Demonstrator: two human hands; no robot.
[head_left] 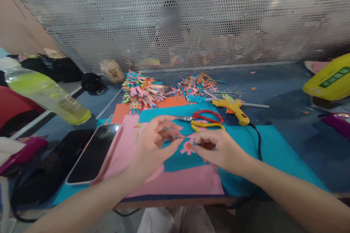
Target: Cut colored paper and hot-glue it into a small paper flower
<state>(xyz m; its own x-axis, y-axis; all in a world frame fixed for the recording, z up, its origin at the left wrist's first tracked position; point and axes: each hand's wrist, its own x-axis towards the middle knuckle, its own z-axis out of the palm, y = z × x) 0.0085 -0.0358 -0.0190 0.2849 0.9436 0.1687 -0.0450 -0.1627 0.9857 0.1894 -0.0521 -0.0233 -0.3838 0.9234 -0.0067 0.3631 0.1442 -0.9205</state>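
Observation:
A small pink paper flower (188, 147) with an orange centre is between my hands, above a blue sheet of paper (177, 162). My right hand (218, 147) pinches it at its right edge, with thumb and fingers closed. Just left of the flower, my left hand (158, 138) has its thumb and index finger pressed together; whatever tiny thing lies in that pinch is too small to name. Scissors (209, 117) with one red and one yellow handle rest directly beyond my hands, blades pointing left. Pink sheets (191, 184) lie under the blue one.
A yellow glue gun (232, 109) with a black cord lies beyond the scissors. Behind are a layered paper-strip decoration (142, 89) and a pile of paper scraps (197, 85). On the left are a phone (94, 154) and a bottle (51, 96). A perforated metal panel (123, 18) stands at the back.

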